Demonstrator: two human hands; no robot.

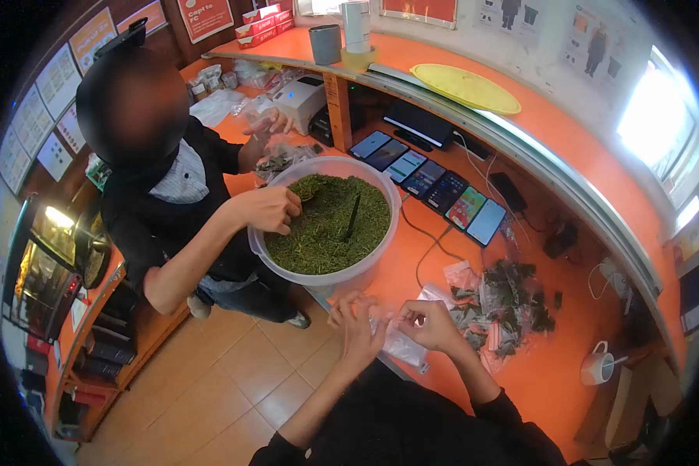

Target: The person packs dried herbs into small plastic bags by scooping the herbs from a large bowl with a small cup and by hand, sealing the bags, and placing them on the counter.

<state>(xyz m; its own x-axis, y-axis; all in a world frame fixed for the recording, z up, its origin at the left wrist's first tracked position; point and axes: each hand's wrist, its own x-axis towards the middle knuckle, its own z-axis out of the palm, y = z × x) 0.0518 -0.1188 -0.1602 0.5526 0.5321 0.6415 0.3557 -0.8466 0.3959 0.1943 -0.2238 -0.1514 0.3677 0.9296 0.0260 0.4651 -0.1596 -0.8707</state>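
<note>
My left hand [355, 330] is at the counter's front edge, fingers bent against a clear plastic bag [402, 349]. My right hand [429, 324] pinches the same bag from the other side, thumb and forefinger together. The bag looks flat and see-through; what is in it, if anything, I cannot make out. Just to the right lies a heap of small bags filled with green herb [501, 311]. Beyond my hands stands a large translucent bucket [392, 225] of chopped dried green herb, with a dark stick upright in it.
Across the bucket, a co-worker's hand [270, 210] works a scoop [309, 186] in the herb; their other hand [276, 122] holds a plastic bag. Several phones [446, 190] with cables line the counter. A yellow lid [466, 88] rests on the shelf, and a white mug [597, 365] stands right.
</note>
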